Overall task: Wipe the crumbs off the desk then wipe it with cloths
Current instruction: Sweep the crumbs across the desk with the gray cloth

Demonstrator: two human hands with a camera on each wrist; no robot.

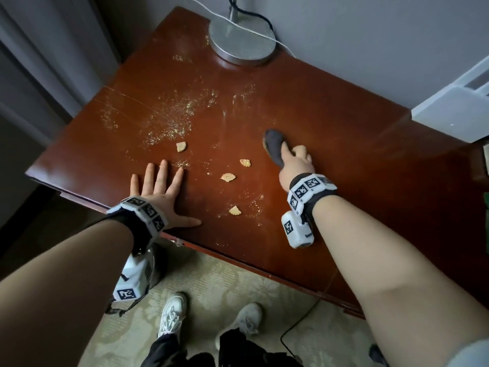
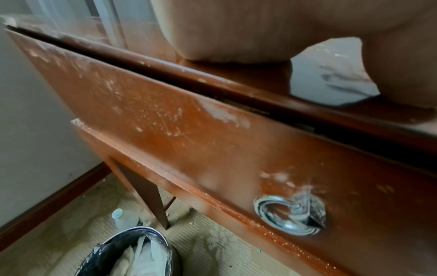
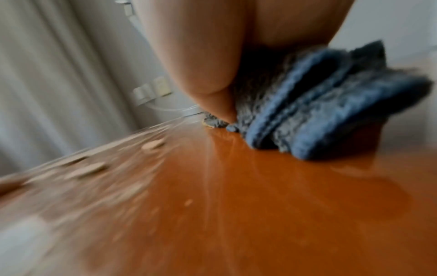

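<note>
A reddish-brown desk carries fine crumbs over its left half and several cracker pieces near the front. My right hand grips a bunched dark grey cloth and presses it on the desk, right of the cracker pieces. In the right wrist view the cloth sits folded under my fingers, with a crumb at its far edge. My left hand lies flat near the front left edge, fingers spread, holding nothing. The left wrist view shows only my palm on the desk edge.
A round metal lamp base with a black and a white cable stands at the back of the desk. A lined waste bin sits on the floor under the front left corner, below the drawer front with its ring pull. A white unit is at the right.
</note>
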